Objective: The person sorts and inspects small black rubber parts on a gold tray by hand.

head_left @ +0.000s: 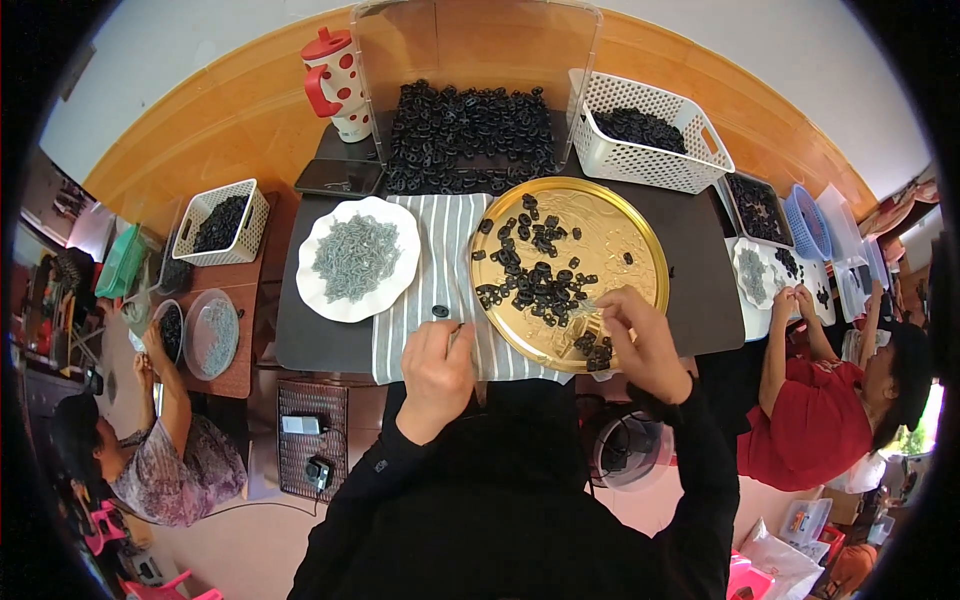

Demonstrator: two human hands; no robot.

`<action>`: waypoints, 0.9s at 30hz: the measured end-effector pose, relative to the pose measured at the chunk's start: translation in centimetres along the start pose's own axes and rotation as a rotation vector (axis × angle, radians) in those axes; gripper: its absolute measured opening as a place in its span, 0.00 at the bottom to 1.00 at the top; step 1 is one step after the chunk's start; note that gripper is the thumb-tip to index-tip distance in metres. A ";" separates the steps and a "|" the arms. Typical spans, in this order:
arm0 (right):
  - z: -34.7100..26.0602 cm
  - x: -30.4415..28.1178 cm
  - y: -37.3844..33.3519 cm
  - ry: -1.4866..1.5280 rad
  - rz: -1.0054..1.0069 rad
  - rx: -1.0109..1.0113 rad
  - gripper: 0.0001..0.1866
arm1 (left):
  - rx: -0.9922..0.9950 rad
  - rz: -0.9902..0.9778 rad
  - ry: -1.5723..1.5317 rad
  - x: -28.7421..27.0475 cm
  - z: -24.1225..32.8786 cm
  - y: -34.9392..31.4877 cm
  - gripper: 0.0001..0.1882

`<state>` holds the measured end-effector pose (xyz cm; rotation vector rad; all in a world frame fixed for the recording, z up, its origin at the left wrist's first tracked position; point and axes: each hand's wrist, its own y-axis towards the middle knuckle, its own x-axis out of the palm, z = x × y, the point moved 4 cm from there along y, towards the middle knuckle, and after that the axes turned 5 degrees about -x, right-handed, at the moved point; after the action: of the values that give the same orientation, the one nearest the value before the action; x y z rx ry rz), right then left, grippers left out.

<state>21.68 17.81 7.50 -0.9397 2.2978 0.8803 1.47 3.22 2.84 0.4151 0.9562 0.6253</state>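
Over the near edge of the striped cloth (440, 260), my left hand (436, 370) is closed, its thumb and fingertips pressed together. What it holds, if anything, is too small to make out. Just beyond its knuckles lies a small black oval plastic piece (440, 312). My right hand (640, 338) is above the near right part of a round gold tray (640, 225), fingers bent inward in a pinch; whatever is at its fingertips I cannot make out. Many loose black plastic pieces (540, 285) are scattered on the tray. Left of the cloth stands a white scalloped plate (310, 285) heaped with small silvery screws (355, 258).
At the back, a clear bin (480, 50) spills black pieces onto the table. Around it stand a white basket (650, 165), a dotted tumbler (340, 90) and a dark phone (340, 178). Co-workers sit left (175, 450) and right (810, 420) at side tables with similar parts.
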 end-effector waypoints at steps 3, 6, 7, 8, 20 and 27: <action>-2.0 2.0 0.4 0.051 0.033 -0.077 0.11 | -0.013 -0.064 0.185 0.4 -0.5 -0.5 0.12; -0.7 3.7 0.1 0.118 -0.006 -0.025 0.11 | -0.029 -0.061 0.038 -0.2 -0.4 -0.6 0.11; -0.1 4.3 0.3 0.120 -0.057 -0.014 0.11 | -0.042 -0.065 -0.005 -0.2 -0.8 -0.6 0.10; 0.9 4.8 0.3 0.136 -0.106 0.045 0.10 | -0.055 -0.069 -0.049 -0.3 -1.1 -0.5 0.09; -1.6 7.8 -0.8 0.829 0.188 0.288 0.06 | -0.110 -0.129 -0.572 2.0 3.2 1.1 0.06; -1.9 7.7 -1.9 0.609 0.124 0.102 0.06 | -0.208 -0.163 -0.765 2.9 2.6 -0.7 0.05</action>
<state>17.88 12.17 3.06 -1.1465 2.9066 0.5630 5.12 4.44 2.03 0.3439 0.1890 0.3599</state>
